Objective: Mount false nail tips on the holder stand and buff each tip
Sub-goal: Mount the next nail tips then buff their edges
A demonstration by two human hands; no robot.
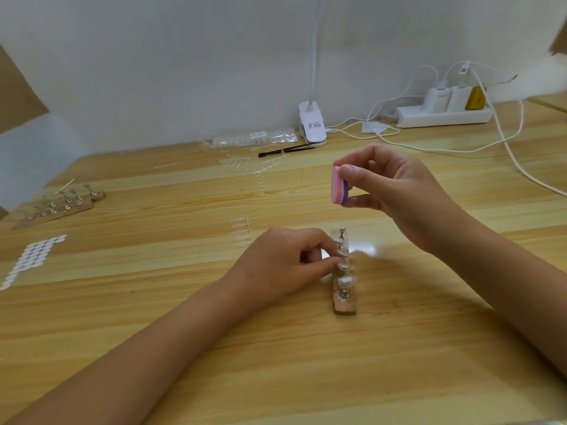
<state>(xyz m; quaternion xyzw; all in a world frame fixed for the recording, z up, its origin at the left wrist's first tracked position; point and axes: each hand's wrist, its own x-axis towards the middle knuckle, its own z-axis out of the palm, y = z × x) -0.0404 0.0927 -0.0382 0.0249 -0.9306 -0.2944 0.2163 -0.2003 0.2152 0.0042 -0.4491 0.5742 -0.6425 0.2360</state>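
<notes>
Left hand (285, 259): fingers curled, tips pinching a mounted nail tip (341, 256) mid-stand; contact blurred (which peg, cannot tell). Right hand (395, 191): thumb and fingers pinch a pink-purple buffer block (338, 186), held above the far end of the holder stand (345, 305), apart from it. Stand lies on the wooden table (306, 363).

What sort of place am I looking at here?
Likely a home or workshop nail-craft desk: a wooden table holds a holder stand where the left hand pinches a nail tip, the right hand holds a buffer block, and a clip-on lamp stands behind.
</notes>
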